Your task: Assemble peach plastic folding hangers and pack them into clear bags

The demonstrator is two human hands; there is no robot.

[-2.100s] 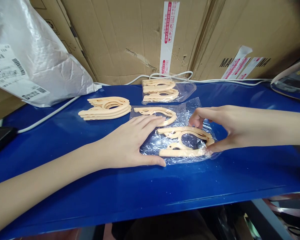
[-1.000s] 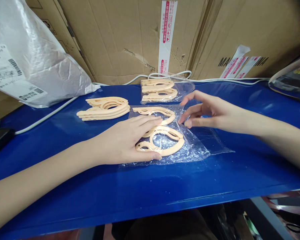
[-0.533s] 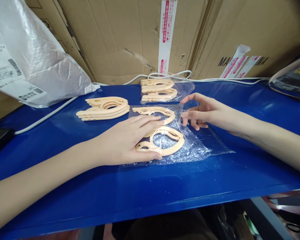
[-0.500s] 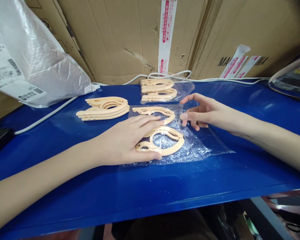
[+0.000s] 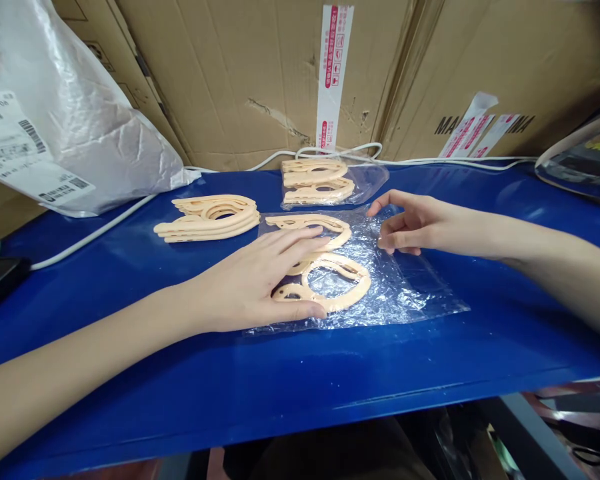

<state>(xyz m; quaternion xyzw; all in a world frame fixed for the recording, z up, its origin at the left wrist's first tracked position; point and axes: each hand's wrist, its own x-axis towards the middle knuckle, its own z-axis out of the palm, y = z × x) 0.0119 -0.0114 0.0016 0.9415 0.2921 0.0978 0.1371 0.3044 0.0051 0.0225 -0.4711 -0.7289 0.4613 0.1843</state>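
Beige folding hangers (image 5: 353,297) lie inside a clear plastic bag (image 5: 395,293) on the blue table. My left hand (image 5: 253,280) rests flat over the hangers' left part, fingers stretched out and thumb along the lower edge, hiding some of them. Just over the bag's right side is my right hand (image 5: 410,223), its fingers bent and the index finger apart from the thumb, with nothing between them. To the left sits a loose stack of beige hangers (image 5: 210,219). Behind the bag, a second bagged set of hangers (image 5: 320,180) lies by the cardboard.
Large cardboard boxes (image 5: 230,80) stand along the back of the blue table (image 5: 220,393). A white mailing bag (image 5: 115,140) leans at the left, with a white cable (image 5: 95,233) and a dark device (image 5: 0,283) near it. A clear package (image 5: 580,153) sits far right.
My right hand has shifted slightly right, with its thumb and lower fingers drawn in more. More of the bag's right part shows. My left hand stays on the bag.
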